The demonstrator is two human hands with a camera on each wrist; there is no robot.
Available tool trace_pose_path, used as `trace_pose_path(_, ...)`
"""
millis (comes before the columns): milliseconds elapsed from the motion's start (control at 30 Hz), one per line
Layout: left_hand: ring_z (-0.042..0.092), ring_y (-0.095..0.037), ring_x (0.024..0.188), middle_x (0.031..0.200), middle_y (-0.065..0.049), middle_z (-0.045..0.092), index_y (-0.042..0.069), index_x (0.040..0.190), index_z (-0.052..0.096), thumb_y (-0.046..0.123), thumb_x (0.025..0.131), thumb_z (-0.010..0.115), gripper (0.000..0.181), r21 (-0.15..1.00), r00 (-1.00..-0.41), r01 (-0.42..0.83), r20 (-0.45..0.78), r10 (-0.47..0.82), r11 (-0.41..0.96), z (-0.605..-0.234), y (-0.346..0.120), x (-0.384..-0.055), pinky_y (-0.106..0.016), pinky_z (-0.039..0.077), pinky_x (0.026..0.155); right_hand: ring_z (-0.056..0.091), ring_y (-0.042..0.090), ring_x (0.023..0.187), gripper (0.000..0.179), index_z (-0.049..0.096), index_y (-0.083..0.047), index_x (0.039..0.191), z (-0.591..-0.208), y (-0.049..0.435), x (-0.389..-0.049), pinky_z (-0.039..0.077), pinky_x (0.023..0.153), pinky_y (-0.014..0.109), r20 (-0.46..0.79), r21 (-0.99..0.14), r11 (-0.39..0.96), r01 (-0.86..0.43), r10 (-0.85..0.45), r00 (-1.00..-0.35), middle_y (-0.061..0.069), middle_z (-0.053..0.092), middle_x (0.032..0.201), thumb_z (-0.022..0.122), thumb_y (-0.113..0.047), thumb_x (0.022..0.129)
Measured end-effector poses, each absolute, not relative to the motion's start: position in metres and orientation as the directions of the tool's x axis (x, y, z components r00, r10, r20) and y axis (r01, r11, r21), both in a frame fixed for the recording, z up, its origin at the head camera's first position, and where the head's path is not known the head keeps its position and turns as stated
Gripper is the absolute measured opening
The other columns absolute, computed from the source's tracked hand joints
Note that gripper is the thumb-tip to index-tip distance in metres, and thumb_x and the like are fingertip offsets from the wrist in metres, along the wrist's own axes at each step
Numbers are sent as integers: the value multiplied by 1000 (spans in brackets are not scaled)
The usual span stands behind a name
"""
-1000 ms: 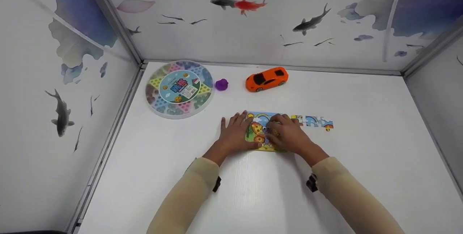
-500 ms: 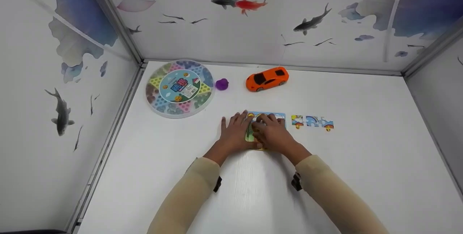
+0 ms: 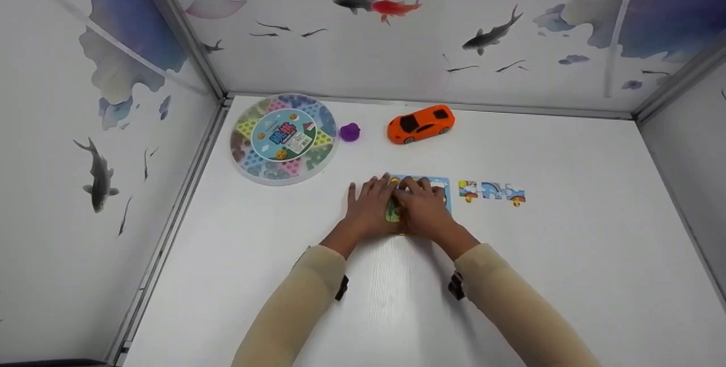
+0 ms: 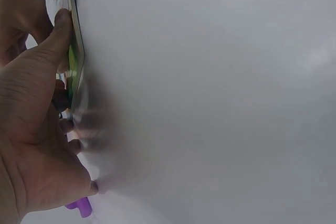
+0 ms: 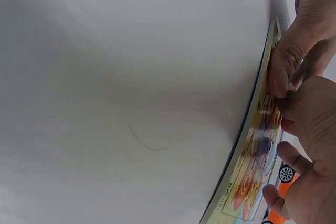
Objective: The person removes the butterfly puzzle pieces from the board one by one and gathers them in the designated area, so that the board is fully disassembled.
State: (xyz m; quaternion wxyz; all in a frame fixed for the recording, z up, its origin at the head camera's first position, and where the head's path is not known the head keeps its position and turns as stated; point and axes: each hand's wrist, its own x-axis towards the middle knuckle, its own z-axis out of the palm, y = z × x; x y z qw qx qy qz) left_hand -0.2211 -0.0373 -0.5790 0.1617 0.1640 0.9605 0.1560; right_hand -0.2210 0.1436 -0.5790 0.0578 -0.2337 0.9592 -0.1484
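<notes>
A jigsaw puzzle board (image 3: 447, 188) with a blue border and colourful cartoon picture lies in the middle of the white table. My left hand (image 3: 368, 208) rests over its left side, fingers spread and thumb along the near edge. In the left wrist view that thumb overlaps the board (image 4: 73, 59). Close beside it, my right hand (image 3: 426, 208) bends its fingers down onto the left-middle of the picture. Thumb and index finger lie close together there in the right wrist view; I cannot tell whether they pinch a piece. To the right, several loose puzzle pieces (image 3: 491, 190) lie in a row.
Behind the board stand an orange toy car (image 3: 421, 124) and a small purple toy (image 3: 350, 132). A round Chinese checkers set (image 3: 283, 139) under a clear lid is at the back left. Fish-patterned panels (image 3: 442, 43) wall in the table (image 3: 374, 310).
My right hand has shifted left across the board, up beside the left hand, uncovering the board's right edge and the nearest loose piece. The left hand has stayed in place.
</notes>
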Motion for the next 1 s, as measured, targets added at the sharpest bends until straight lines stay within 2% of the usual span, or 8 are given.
trace_pose_path(167, 18, -32, 172, 187, -1, 18, 24, 177, 27, 68, 93, 78, 108, 411, -871, 259, -292, 396, 874, -582, -42, -229, -73, 11, 136, 49, 41, 135, 46, 68, -16, 151, -579, 141, -223, 47, 105, 77, -43, -328, 854, -404, -441, -897, 11, 56, 147, 75, -17, 105)
trace_pose_path(400, 17, -35, 171, 188, -1, 16, 26, 177, 27, 57, 92, 84, 108, 472, -829, 246, -350, 436, 847, -571, -48, -236, -72, 9, 137, 49, 39, 128, 48, 68, -18, 149, -578, 141, -224, 49, 98, 70, -36, -334, 855, -397, -432, -901, 13, 55, 141, 79, -16, 102)
trace_pose_path(533, 18, -34, 171, 188, 1, 16, 26, 177, 28, 58, 91, 87, 109, 473, -835, 243, -343, 431, 847, -581, -49, -240, -72, 9, 137, 51, 39, 123, 46, 67, -18, 147, -577, 140, -224, 54, 100, 69, -42, -346, 850, -396, -436, -899, 15, 55, 140, 78, -15, 102)
trace_pose_path(700, 17, -33, 172, 188, 3, 15, 29, 177, 27, 59, 89, 88, 111, 462, -844, 246, -330, 423, 852, -592, -48, -244, -72, 8, 137, 55, 41, 120, 49, 64, -16, 150, -577, 139, -225, 58, 101, 62, -51, -369, 845, -387, -434, -899, 19, 56, 140, 77, -13, 102)
trace_pose_path(800, 17, -34, 172, 188, 3, 15, 29, 177, 27, 61, 89, 87, 112, 470, -846, 249, -320, 426, 847, -592, -48, -243, -72, 8, 137, 55, 43, 122, 50, 62, -16, 151, -578, 138, -224, 59, 101, 59, -56, -375, 846, -379, -429, -901, 20, 57, 140, 75, -13, 103)
trace_pose_path(1000, 17, -35, 172, 188, 2, 15, 28, 177, 28, 61, 89, 87, 111, 478, -847, 243, -319, 425, 844, -588, -49, -240, -71, 8, 137, 55, 44, 126, 50, 60, -17, 153, -579, 138, -224, 59, 101, 60, -77, -394, 846, -359, -419, -905, 21, 56, 141, 73, -12, 105)
